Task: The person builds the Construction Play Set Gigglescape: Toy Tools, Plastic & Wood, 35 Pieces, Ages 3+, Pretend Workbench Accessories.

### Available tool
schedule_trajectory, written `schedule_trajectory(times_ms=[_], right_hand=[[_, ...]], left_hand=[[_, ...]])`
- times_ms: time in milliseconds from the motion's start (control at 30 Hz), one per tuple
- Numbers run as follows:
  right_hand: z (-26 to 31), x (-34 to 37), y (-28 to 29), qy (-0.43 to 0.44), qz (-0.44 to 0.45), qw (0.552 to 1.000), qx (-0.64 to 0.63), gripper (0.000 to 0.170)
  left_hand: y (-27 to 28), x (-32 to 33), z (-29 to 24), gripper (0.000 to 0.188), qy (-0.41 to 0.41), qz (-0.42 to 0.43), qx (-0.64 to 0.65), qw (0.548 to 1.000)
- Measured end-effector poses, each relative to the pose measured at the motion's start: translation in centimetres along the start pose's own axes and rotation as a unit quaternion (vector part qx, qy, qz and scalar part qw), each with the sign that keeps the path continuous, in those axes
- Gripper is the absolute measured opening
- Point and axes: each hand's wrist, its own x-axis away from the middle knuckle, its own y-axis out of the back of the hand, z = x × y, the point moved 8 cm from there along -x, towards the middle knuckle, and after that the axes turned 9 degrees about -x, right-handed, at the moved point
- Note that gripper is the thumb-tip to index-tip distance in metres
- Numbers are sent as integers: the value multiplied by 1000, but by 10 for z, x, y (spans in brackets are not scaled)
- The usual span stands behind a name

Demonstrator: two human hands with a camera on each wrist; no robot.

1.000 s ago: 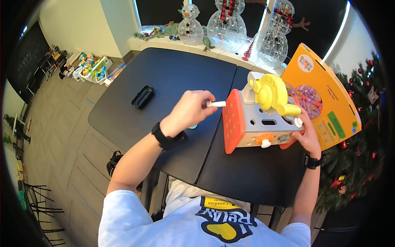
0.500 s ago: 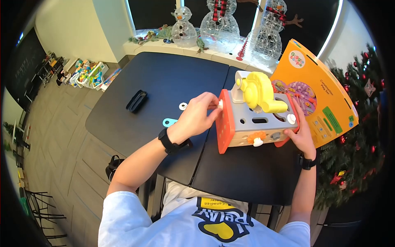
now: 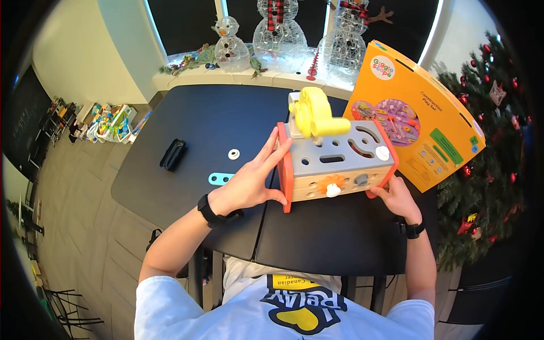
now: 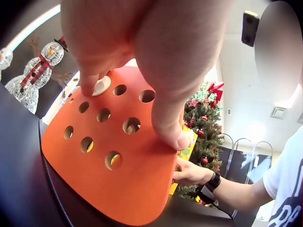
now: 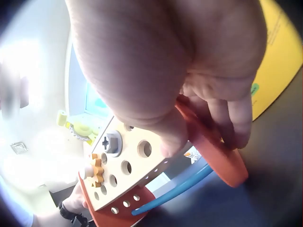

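- Far left, on the floor: white bins heaped with bright toys (image 3: 116, 122), well apart from the work.
- Black two-part table (image 3: 198, 113), seam running through the middle.
- Table's left half: black oblong case (image 3: 173, 154), lying tilted to my eye.
- Flat teal strip with round holes (image 3: 219, 179), just beside the left wrist; small white ring (image 3: 233, 149) near it.
- Left hand (image 3: 252, 178): fingers and thumb spread across the holed red end panel (image 4: 102, 156), thumb at near edge, fingers along far edge, gripping the bench.
- White round piece (image 4: 102, 86) on that panel, next to a fingertip.
- Wire-frame snowmen (image 3: 280, 42) on the sill behind.
- Wood toy workbench with grey slotted top (image 3: 340, 168): upright on the table's right half, between both hands.
- On it: chunky yellow toy saw-like piece (image 3: 314, 113) on top; orange gear (image 3: 323, 186) with white knob, then grey hex-headed piece (image 3: 360, 179), on front; white knobbed piece (image 3: 383, 153) at top right.
- Right hand (image 3: 399, 198): pinching the right end panel's lower part, thumb in front, fingers behind.
- Orange cardboard box (image 3: 419, 119) leaning behind; decorated tree (image 3: 476, 221) far right.
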Motion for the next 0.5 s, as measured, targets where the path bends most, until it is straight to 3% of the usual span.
schedule_trajectory(times_ms=[100, 233, 267, 333, 400, 500], right_hand=[[26, 8, 8, 69, -46, 997, -6, 39], [43, 12, 18, -8, -51, 999, 8, 46], [46, 11, 18, 27, -58, 998, -7, 47], [53, 10, 16, 99, -72, 992, -38, 51], [61, 8, 11, 105, -65, 989, -84, 57], [74, 5, 4, 142, -56, 982, -106, 65]], left_hand=[[8, -2, 9, 134, 21, -21, 88, 996], [15, -6, 24, 130, 83, -16, 295, 952], [17, -6, 28, 130, 96, -11, 338, 936], [19, -7, 42, 130, 121, -15, 378, 918], [19, -8, 55, 130, 157, -2, 410, 899], [14, -10, 70, 108, 157, 2, 347, 925]])
